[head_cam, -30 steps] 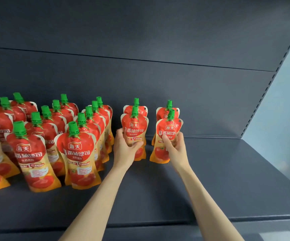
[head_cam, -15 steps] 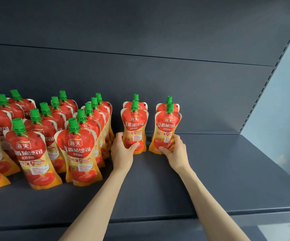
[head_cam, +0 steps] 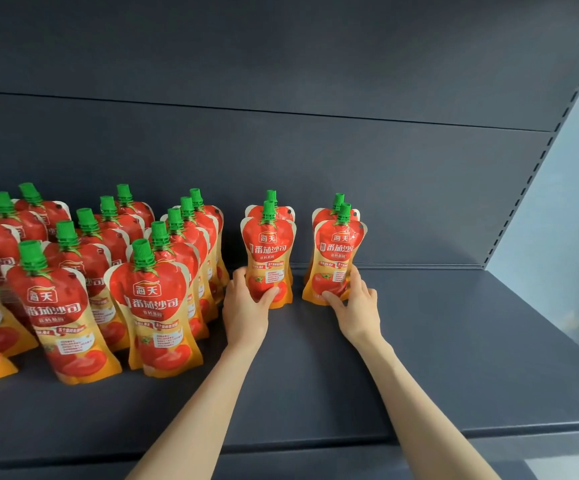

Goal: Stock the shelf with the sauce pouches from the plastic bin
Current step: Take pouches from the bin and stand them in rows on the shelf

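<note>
Along the dark grey shelf [head_cam: 454, 358], over at nine o'clock, stands a crowd of stocked pouches [head_cam: 156, 306], red and orange with green screw caps, upright and packed close in rows that run back toward the rear panel [head_cam: 350, 168]. Just to the three o'clock side of that crowd, across a narrow gap, the person's left hand [head_cam: 246, 306] grips the left pouch [head_cam: 269, 251] low down, with the thumb curled across its front near the base and the fingers round its nine o'clock edge. That pouch stands upright with its base on the shelf. At its twelve o'clock the left rear pouch [head_cam: 271, 196] shows its cap and shoulders from behind; whether the two touch I cannot tell. Further toward three o'clock, apart from that pair, the right hand [head_cam: 357, 306] grips the right pouch [head_cam: 338, 251] near its bottom, thumb on the lower front and fingers wrapped round its three o'clock edge. The pouch sits on the shelf, leaning a touch. The right rear pouch [head_cam: 338, 199] stands close behind it. Past them the shelf runs to a slotted upright [head_cam: 523, 202] and a pale wall [head_cam: 565, 220].
</note>
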